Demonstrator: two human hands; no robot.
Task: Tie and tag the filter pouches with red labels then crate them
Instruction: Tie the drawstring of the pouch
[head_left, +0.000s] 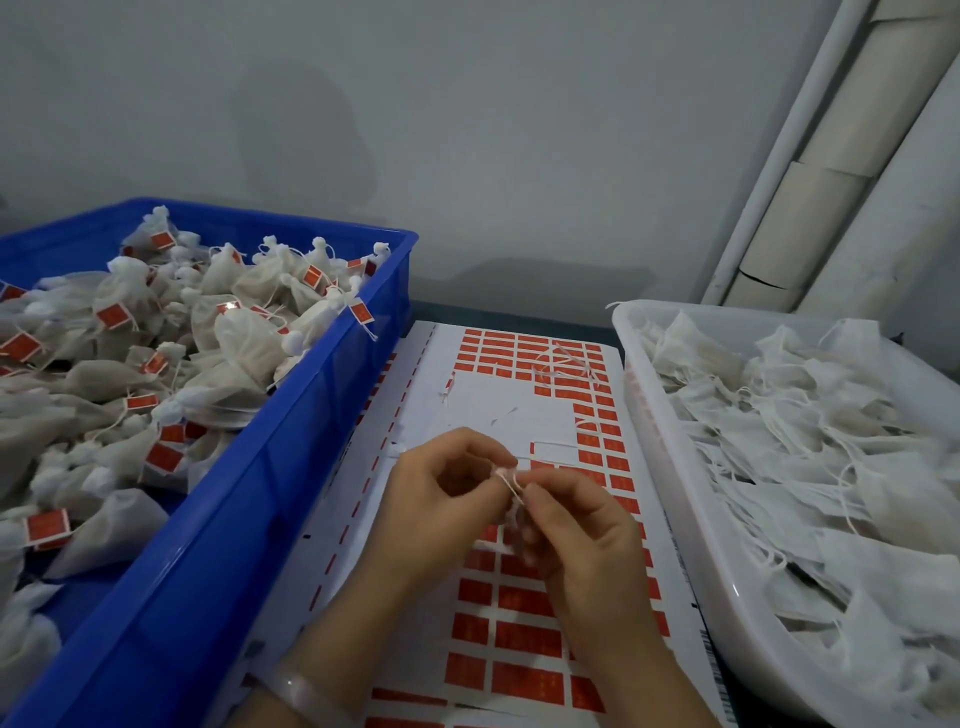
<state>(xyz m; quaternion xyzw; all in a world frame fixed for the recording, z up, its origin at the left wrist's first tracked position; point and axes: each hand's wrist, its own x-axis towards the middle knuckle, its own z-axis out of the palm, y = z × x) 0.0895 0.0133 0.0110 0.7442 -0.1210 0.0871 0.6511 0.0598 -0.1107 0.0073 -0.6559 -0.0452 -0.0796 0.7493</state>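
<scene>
My left hand (441, 488) and my right hand (576, 530) meet over the white sheet of red labels (524, 644). Both pinch the thin white string (508, 477) at the gathered neck of a small filter pouch; the pouch body is mostly hidden behind my fingers. A blue crate (291, 431) on the left is heaped with tied pouches carrying red tags (111, 316). On the right, a white plastic bin (691, 525) holds several flat pouches with loose strings.
Loose string pieces (563, 361) lie on the label sheet near its far end, where a patch of labels is gone. A grey wall stands behind, with white pipes and cardboard tubes (810, 208) leaning at the far right. A pale bangle (306, 691) rings my left wrist.
</scene>
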